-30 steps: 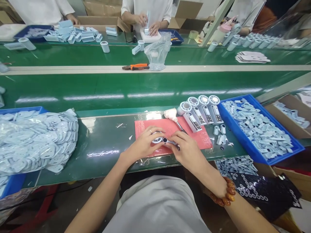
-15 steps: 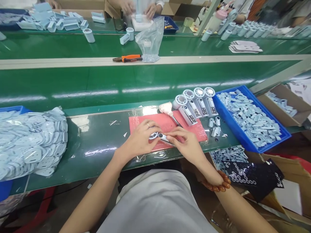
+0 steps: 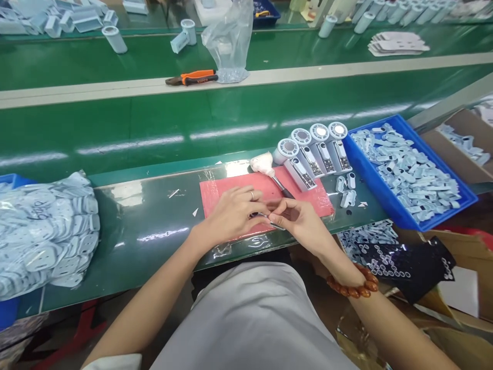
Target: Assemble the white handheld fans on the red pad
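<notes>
Gripping one small device (image 3: pixel 276 224) from both sides: with left hand (image 3: pixel 234 210) closed over the one end, with right hand (image 3: pixel 308 226) pinching the other between thumb and finger. Holding it just above the front part of red mat (image 3: pixel 217 189).

Far to the left of the grip, can see a filled bag (image 3: pixel 50 231) of flat pale blue parts, lying over a blue tray (image 3: pixel 17 180). Between this bag and the grip, can see a few white scraps (image 3: pixel 174 193). Beyond the grip and well apart, can find orange-and-black pliers (image 3: pixel 198 77), just beside a clear plastic sack (image 3: pixel 231 51). Just beyond the fingers, can see a tool (image 3: pixel 263 163) with whitish rounded head, slanting with dark handle toward right hand, and so standing nearest in the way. Beyond right hand, can count four pale devices (image 3: pixel 311 158) in a row. Further right of the grip, can see loose small parts (image 3: pixel 348 198), then a second tray (image 3: pixel 373 172), also blue, with many such parts.

On the gripped device, can make out only a dark spot close to left fingers and a narrow silvery edge near right thumb; cannot tell the rest, because of covering fingers.
</notes>
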A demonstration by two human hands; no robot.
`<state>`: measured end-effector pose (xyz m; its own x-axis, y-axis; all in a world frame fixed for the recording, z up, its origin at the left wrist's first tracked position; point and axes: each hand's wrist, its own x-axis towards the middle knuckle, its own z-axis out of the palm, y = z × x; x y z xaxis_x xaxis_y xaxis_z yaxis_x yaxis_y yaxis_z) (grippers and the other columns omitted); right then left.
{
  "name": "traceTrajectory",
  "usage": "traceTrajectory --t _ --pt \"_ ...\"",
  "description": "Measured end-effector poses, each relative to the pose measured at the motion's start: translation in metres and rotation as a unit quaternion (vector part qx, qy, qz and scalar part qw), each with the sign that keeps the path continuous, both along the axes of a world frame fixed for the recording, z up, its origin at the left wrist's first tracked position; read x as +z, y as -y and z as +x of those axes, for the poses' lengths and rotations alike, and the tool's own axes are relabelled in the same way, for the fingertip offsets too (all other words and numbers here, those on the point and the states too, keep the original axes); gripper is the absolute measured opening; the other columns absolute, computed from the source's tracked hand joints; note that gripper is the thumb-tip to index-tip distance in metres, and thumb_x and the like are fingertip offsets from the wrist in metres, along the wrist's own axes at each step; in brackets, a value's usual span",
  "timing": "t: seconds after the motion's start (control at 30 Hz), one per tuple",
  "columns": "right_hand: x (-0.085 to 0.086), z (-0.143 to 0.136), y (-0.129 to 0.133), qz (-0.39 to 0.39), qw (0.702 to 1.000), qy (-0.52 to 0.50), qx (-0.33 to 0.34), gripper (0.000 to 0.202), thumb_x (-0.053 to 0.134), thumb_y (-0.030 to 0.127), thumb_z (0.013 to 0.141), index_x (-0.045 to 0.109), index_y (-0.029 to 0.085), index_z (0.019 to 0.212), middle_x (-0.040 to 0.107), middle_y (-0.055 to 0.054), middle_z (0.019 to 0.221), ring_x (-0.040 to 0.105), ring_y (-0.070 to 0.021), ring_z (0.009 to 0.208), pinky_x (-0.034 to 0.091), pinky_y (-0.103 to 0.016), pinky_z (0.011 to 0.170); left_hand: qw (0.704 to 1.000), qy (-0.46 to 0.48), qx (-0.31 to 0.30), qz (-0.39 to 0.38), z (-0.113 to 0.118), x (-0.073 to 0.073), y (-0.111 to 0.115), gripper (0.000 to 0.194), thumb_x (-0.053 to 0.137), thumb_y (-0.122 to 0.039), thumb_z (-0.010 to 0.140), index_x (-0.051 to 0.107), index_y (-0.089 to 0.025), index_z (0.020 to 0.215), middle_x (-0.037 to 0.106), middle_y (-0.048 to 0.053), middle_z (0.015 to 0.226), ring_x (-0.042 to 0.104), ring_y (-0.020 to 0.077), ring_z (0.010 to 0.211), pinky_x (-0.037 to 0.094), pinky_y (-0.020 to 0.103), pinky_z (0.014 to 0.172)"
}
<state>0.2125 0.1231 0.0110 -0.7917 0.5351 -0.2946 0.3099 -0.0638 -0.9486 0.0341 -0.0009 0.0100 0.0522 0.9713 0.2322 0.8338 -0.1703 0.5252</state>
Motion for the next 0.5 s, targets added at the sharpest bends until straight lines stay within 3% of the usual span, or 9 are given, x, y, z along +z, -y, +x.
traceTrajectory --t 0.23,0.37,0.43,0.5 --pt "-0.003 -0.002 0.006 0.065 0.998 0.006 -0.007 0.025 0.075 0.035 0.085 0.058 0.021 0.074 0.075 -0.005 0.086 0.071 -0.0235 0.085 0.057 -0.039 0.079 0.999 -0.017 0.033 0.004 0.007 -0.002 -0.005 0.011 0.067 -0.026 0.096 0.076 -0.025 0.089 0.058 0.002 0.083 0.052 0.0189 0.081 0.036 0.033 0.065" --pt "-0.004 0.003 0.007 0.060 0.997 -0.031 0.029 0.018 0.068 0.032 0.092 0.056 0.022 0.083 0.073 -0.004 0.095 0.070 -0.0211 0.090 0.058 -0.036 0.081 0.999 -0.033 0.023 0.016 0.009 0.004 0.001 0.017 0.060 -0.021 0.098 0.076 -0.025 0.095 0.057 0.003 0.084 0.051 0.0194 0.080 0.038 0.034 0.066" --pt "-0.003 0.007 0.009 0.114 0.992 -0.025 0.053 0.012 0.065 0.032 0.094 0.058 0.022 0.096 0.071 -0.006 0.105 0.070 -0.0220 0.098 0.058 -0.039 0.088 0.999 -0.040 0.001 0.012 0.009 0.011 0.008 0.025 0.054 -0.014 0.099 0.075 -0.026 0.103 0.062 0.004 0.091 0.054 0.0189 0.082 0.041 0.033 0.068" --pt "-0.002 0.011 0.012 0.207 0.976 0.002 0.071 0.022 0.065 0.033 0.095 0.058 0.022 0.113 0.070 -0.008 0.117 0.068 -0.0252 0.109 0.056 -0.044 0.097 0.998 -0.068 -0.011 0.016 0.008 0.019 0.017 0.025 0.054 -0.014 0.099 0.073 -0.027 0.110 0.067 0.005 0.103 0.056 0.0189 0.086 0.044 0.033 0.069"
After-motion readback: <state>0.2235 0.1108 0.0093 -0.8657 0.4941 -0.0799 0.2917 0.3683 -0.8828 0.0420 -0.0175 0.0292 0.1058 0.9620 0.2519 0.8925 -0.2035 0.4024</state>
